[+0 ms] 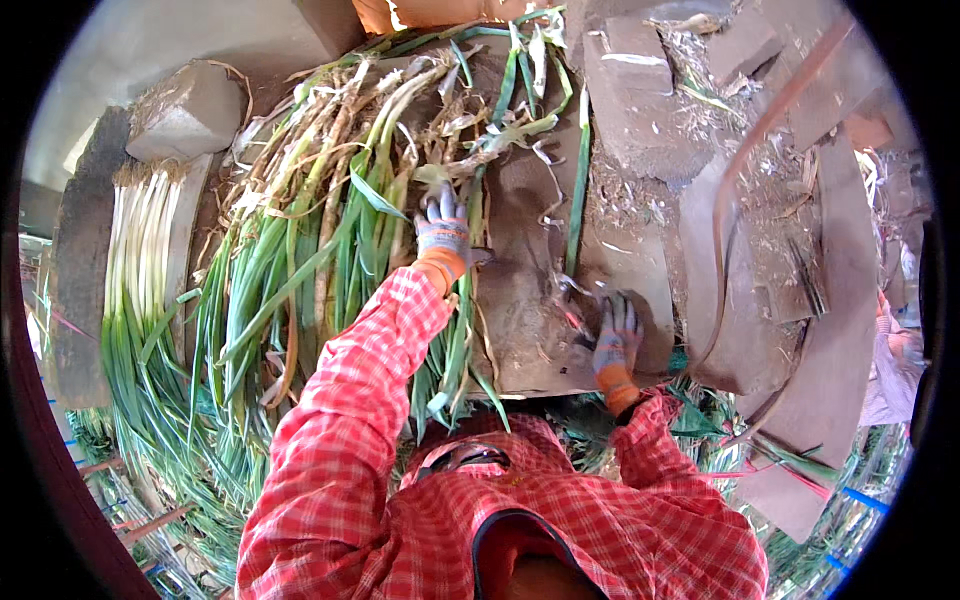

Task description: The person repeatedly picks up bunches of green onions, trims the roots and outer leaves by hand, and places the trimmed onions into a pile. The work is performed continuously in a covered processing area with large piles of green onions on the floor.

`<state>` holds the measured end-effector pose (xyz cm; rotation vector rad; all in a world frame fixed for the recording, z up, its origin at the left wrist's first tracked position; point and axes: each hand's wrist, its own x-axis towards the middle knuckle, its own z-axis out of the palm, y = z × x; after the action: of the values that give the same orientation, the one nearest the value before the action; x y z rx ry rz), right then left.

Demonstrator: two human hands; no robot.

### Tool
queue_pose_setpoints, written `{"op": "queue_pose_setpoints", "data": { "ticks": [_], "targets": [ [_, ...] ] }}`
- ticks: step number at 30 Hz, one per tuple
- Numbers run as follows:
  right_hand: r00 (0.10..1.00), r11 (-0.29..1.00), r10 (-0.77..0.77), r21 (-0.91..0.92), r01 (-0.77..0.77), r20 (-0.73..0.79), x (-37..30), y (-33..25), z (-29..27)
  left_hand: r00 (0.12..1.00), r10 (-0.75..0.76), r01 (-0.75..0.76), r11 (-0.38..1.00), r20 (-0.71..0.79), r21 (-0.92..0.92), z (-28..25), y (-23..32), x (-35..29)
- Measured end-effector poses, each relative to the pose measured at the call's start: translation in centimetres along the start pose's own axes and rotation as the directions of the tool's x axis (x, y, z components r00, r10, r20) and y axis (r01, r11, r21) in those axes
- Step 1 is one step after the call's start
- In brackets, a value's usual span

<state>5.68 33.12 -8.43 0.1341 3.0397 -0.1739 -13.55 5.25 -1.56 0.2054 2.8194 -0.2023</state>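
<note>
No lettering, number or sign is legible; the grey-and-orange left work glove [442, 236] bears small print-like marks across its back, too tiny and blurred to make out; on the similarly coloured right work glove [614, 350], any marking is likewise too indistinct to read.

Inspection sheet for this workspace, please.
Surface: brown board, soil-smeared.
Work items: loose green onions with dry husks; neater row at left.
Clutter: dry scraps, upper right; long green leaf, mid-board.
Hands: gloved; left hand at the loose onions, right hand near a small blurred object; grips unclear.
Cables: brown strap or hose at right, can't tell which.
Surroundings: pale block, upper left; more green stalks, lower left.
</note>
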Motion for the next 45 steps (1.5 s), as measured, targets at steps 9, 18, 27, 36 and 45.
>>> {"op": "queue_pose_setpoints", "data": {
  "ticks": [9,18,27,36,45],
  "targets": [
    [0.975,0.964,-0.209,0.150,0.219,-0.079,4.9,-1.1,-1.5,0.982,0.174,-0.180,0.980,0.080,0.089,0.0,1.5,9.4],
    [0.953,0.953,-0.302,0.036,0.301,0.012,10.1,-2.4,1.7,0.920,-0.270,-0.332,-0.153,-0.284,-0.931,-24.6,-8.1,15.1],
    [0.937,0.922,-0.345,-0.168,0.348,0.044,14.1,-4.4,2.0,0.983,-0.125,0.040,0.863,-0.136,-0.504,4.8,0.3,-9.6],
    [0.852,0.843,-0.510,0.265,0.468,0.115,9.4,-4.3,-4.9,0.996,-0.067,0.010,0.721,-0.055,-0.693,7.5,3.5,-15.0],
    [0.759,0.756,-0.643,0.247,0.607,0.104,-1.3,-3.6,-6.3,0.985,-0.166,-0.021,0.204,-0.056,-0.979,12.6,0.0,-16.0]
  ]
}}
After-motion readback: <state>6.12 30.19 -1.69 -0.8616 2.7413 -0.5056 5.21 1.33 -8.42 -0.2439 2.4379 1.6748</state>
